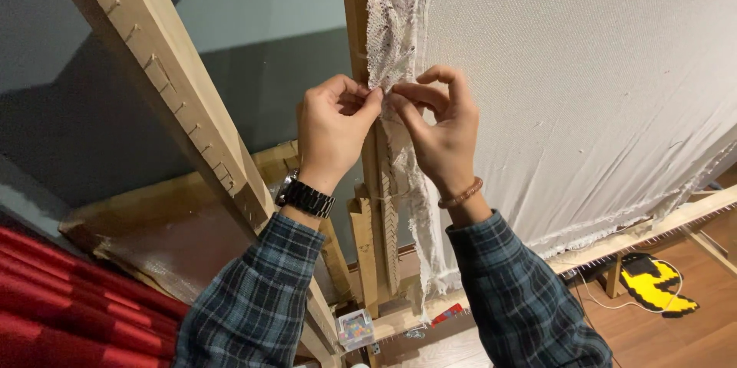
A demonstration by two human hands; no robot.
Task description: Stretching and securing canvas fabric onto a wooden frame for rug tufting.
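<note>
Head view, cloth: a pale, coarse-weave cloth (599,92) is stretched over an upright wooden frame (355,23); its frayed edge (395,23) hangs loose down the frame's left post.
Head view, left hand: the left hand (330,134), raised in front of the post, pinches the frayed edge between thumb and forefinger, seemingly to keep the loose weave taut against the wood.
Head view, right hand: the right hand (441,134) meets it from the other side, thumb and first fingers pressed together on the same bit of edge, the other fingers curled clear. The two pinches touch or nearly touch, so the cloth is held at one spot.
Head view, wrists: a dark watch (305,198) sits on the left wrist, a bead bracelet (461,195) on the right; both sleeves are dark plaid.
Head view, surroundings: a slanted wooden beam (165,84) with small nails crosses to the left. Below lie a small clear box (355,328), red fabric (69,299) and a yellow-and-black piece (652,285) on the wooden floor (691,337).
</note>
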